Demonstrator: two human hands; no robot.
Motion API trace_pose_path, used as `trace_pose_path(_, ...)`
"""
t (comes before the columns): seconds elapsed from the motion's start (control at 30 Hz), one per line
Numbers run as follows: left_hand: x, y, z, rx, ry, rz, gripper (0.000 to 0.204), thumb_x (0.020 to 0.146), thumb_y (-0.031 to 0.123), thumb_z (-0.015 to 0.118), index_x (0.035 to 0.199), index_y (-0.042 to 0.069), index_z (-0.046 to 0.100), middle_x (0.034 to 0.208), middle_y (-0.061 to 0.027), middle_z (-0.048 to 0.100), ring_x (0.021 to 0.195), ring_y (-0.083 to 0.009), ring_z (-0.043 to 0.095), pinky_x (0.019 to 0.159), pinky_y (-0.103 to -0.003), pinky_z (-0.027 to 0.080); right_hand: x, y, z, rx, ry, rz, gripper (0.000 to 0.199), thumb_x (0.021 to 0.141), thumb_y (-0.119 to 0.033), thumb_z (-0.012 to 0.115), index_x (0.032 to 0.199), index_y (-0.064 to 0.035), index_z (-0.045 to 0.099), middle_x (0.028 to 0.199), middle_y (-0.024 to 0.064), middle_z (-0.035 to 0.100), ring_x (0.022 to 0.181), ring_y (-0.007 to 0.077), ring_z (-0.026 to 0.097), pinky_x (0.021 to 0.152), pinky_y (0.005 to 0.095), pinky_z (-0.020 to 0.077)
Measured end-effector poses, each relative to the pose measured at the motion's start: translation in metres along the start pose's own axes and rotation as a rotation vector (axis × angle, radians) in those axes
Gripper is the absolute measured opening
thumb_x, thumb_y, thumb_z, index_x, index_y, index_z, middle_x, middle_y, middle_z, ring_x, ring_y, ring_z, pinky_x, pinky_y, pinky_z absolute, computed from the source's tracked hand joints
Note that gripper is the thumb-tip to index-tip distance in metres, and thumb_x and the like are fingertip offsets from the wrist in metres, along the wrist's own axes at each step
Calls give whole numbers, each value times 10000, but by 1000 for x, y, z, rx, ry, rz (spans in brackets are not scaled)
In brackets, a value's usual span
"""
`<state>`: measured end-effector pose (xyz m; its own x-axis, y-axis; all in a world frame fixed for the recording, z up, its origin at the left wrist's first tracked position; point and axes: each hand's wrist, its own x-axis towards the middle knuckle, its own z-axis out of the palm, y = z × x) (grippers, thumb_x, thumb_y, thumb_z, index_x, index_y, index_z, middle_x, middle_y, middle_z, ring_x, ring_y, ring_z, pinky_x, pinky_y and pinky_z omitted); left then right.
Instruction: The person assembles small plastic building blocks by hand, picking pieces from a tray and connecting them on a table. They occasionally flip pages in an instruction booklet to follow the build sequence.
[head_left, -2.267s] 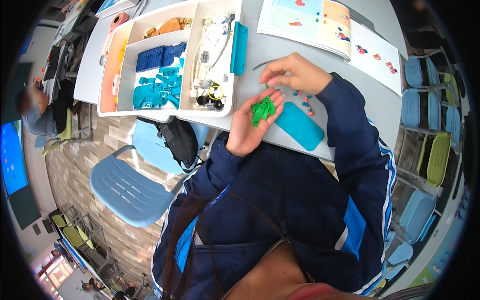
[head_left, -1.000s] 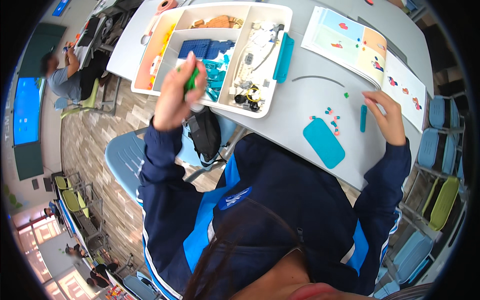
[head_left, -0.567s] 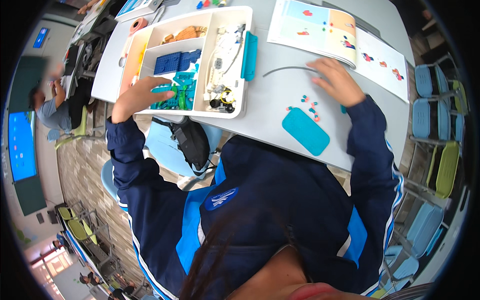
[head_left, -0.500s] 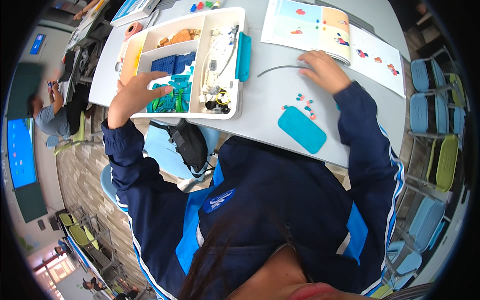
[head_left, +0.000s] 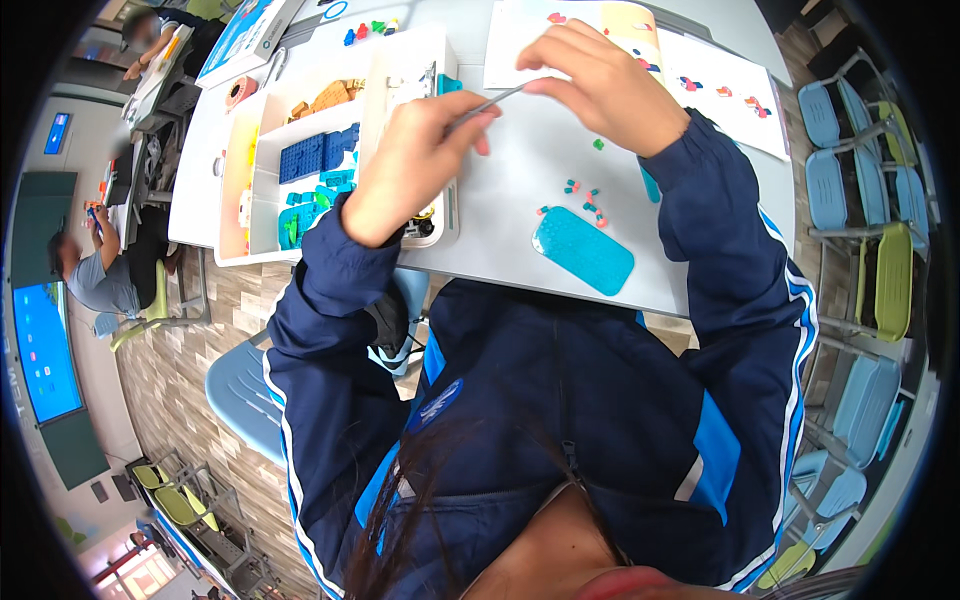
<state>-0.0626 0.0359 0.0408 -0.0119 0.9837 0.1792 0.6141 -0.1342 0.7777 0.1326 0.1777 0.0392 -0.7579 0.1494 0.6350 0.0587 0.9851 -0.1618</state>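
Observation:
A thin grey flexible tube (head_left: 488, 104) is raised above the table, spanning both of my hands. My left hand (head_left: 418, 150) pinches one end, its wrist over the right part of the white sorting tray (head_left: 447, 215). The other end is pinched by my right hand (head_left: 600, 88), which hangs over the open instruction booklet (head_left: 508, 40) and covers part of its page. Below my hands lies a teal rounded plate (head_left: 583, 250), with several small coral-and-teal pieces (head_left: 590, 202) beside its upper edge. A small green piece (head_left: 599, 144) rests nearer my right hand.
The tray's compartments hold dark blue bricks (head_left: 318, 153), orange-tan pieces (head_left: 335, 97) and teal ones (head_left: 295, 222). Small coloured figures (head_left: 364, 31), a roll of pinkish tape (head_left: 240, 92) and a box (head_left: 245, 40) stand farther back. Light-blue chairs (head_left: 250, 390) and people are around.
My left hand has left the teal compartment and moved right to the tube. My right hand has lifted the tube off the table, moving up and left.

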Motion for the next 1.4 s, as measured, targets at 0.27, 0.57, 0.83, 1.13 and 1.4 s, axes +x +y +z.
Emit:
trace_pose_path(0.27,-34,-53,-24,273,193,-340,583,947,270,661,1346,-107,464,1033,-199,689,803,-221,664,713,-334,532,-89,32,27,59,-434,502,196,821,-122,726,970,-32,636,877,151,637,809,294,640,744,374,510)
trace_pose_path(0.57,-72,-19,-29,236,132,-106,618,963,286,628,1335,-163,422,1342,-331,478,1222,-414,529,1034,-414,434,-41,24,30,220,-522,417,85,808,4,667,882,28,633,864,161,681,778,296,666,735,343,523)
trace_pose_path(0.83,-62,-29,-10,-1722,-111,-482,433,1048,189,463,1362,-106,417,1334,-252,514,1247,-317,557,1011,-380,514,26,-59,23,644,-229,15,142,871,-46,679,1008,-9,675,953,110,700,882,272,686,800,326,534)
trace_pose_path(1.13,-104,-65,-94,-788,289,-346,397,1015,216,514,1318,-38,547,1296,-186,603,1152,-216,591,978,-318,464,-63,-12,-17,379,-514,328,538,761,-41,773,1268,-82,600,1322,119,546,1168,287,581,941,370,505)
trace_pose_path(1.4,-125,-96,-107,127,360,-534,440,965,302,640,1267,-17,607,1259,-166,635,1205,-258,569,1030,-358,412,-111,-12,15,477,-719,508,842,668,52,803,1425,-127,481,1364,110,403,1222,285,523,970,360,521)
